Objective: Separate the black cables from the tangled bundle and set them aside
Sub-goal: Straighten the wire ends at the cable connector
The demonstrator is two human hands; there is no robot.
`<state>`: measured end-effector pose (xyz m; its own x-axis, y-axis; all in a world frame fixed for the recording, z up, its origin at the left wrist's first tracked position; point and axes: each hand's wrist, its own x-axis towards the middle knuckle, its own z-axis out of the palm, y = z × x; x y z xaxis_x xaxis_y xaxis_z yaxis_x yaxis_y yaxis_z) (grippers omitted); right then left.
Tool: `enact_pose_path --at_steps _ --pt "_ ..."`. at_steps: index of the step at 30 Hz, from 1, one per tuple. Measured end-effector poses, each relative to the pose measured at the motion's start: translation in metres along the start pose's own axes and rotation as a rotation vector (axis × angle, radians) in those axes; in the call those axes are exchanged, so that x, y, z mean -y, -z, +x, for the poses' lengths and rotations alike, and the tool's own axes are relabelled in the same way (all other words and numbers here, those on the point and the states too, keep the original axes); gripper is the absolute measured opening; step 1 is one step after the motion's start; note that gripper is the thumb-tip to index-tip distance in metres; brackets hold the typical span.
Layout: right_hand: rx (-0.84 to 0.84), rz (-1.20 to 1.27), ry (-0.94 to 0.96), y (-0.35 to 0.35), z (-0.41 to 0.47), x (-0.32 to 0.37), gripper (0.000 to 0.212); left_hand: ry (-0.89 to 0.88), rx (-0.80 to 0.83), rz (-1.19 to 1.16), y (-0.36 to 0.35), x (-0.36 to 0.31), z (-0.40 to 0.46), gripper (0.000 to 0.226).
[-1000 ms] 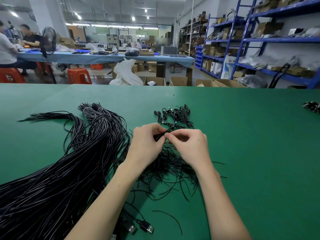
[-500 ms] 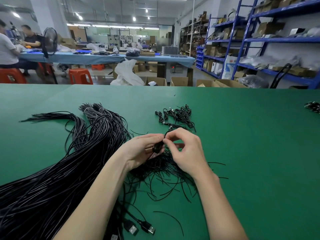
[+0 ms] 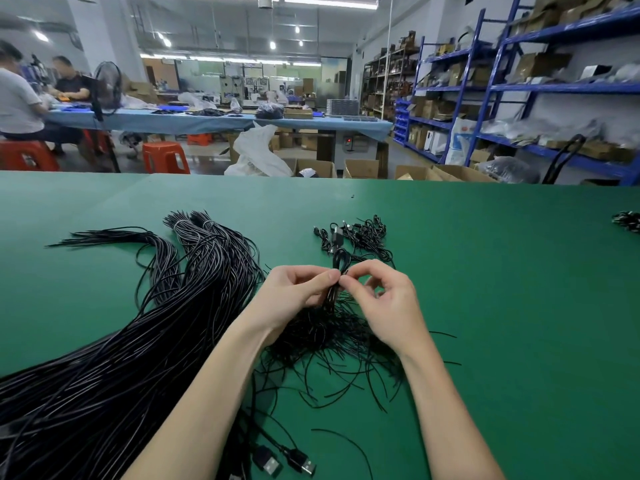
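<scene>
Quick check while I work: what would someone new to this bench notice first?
Probably the huge bundle of long black cables sweeping across the left of the green table. Next, mid-table, the left hand and right hand pinching a folded black cable above a loose tangle of thin wires. Beyond lies a small pile of coiled cables.

**Both hands pinched together at centre**

Our forearms come in from the bottom edge & converge. Left hand [image 3: 294, 294] has thumb & fingers curled, pinching a folded cable [image 3: 337, 271]. Right hand [image 3: 388, 303] meets it fingertip to fingertip, index & thumb pinching the same spot, other fingers curled.
</scene>
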<state>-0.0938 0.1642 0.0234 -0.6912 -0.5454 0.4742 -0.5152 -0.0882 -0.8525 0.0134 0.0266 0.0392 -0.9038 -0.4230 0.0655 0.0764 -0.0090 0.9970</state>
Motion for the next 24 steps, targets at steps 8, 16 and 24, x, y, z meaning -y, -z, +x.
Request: enact_pose_path --at_steps 8,16,24 --pt "0.089 0.524 -0.522 0.005 0.003 -0.001 0.012 -0.333 -0.114 0.261 -0.009 0.001 -0.001 0.013" --pt "0.172 0.812 -0.880 0.000 -0.001 -0.005 0.008 -0.633 -0.112 0.811 -0.004 -0.004 -0.001 0.012" --pt "0.248 0.280 -0.267 0.030 0.003 0.012 0.012 0.100 0.030 -0.191 -0.002 -0.007 -0.002 0.035"
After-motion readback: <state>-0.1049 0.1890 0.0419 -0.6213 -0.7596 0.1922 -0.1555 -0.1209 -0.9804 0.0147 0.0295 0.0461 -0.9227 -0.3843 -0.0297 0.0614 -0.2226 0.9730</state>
